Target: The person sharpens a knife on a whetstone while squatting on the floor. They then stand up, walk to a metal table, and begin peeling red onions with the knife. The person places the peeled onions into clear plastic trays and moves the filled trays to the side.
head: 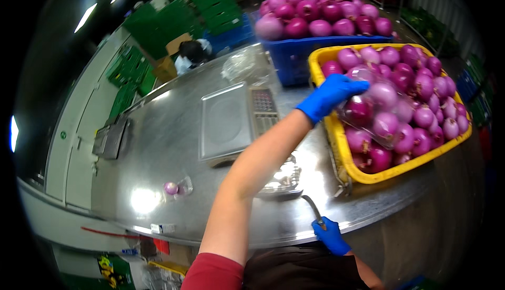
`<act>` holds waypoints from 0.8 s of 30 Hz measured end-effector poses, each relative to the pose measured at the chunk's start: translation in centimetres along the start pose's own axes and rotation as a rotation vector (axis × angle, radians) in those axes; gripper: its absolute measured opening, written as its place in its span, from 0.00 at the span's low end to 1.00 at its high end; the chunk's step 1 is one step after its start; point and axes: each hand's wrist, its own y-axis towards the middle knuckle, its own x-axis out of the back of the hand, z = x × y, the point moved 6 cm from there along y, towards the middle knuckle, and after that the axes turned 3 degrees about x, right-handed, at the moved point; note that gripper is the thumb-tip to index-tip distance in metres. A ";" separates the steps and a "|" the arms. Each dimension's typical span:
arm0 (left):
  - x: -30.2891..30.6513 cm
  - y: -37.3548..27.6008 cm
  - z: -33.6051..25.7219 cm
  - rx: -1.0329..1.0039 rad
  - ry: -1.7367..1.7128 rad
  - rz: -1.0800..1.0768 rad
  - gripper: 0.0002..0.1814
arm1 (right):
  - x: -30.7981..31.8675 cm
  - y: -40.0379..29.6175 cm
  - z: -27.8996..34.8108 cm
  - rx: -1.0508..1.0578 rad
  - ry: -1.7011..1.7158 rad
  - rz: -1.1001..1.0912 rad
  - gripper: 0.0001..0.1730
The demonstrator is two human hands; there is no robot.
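Note:
My left hand (333, 96), in a blue glove, reaches across the table and grips the near corner of a clear plastic pack (357, 110) with red onions in it. The pack is over a yellow crate (335, 148) heaped with peeled-looking red onions (424, 116), so its lower side is hard to make out. Down at the table's front edge, my right hand (329, 232), gloved in blue too, holds a curved knife (313, 207) by its handle, the blade pointing up and away. Between the arms lies a stack of clear plastic trays (286, 177), partly behind my left forearm.
A digital scale (227, 122) sits mid-table on the steel table (158, 132). Behind the yellow crate stands a blue crate (290, 59) piled with onions. Clear plastic film (244, 67) lies at the back; a single onion (171, 188) is at left. Beyond the table, a person (191, 55) is bent over.

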 end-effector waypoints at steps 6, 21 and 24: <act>5.7 -6.2 -1.8 -0.049 -0.464 -0.177 0.20 | -0.1 0.7 -3.3 0.006 0.026 -0.120 0.08; 54.5 -56.9 32.2 -0.174 -0.759 -1.664 0.30 | -0.9 -0.8 -5.2 0.060 -0.258 -0.659 0.10; 58.0 -64.7 36.5 -0.331 -0.902 -1.782 0.27 | 0.0 -0.9 -7.0 0.021 -0.280 -0.713 0.11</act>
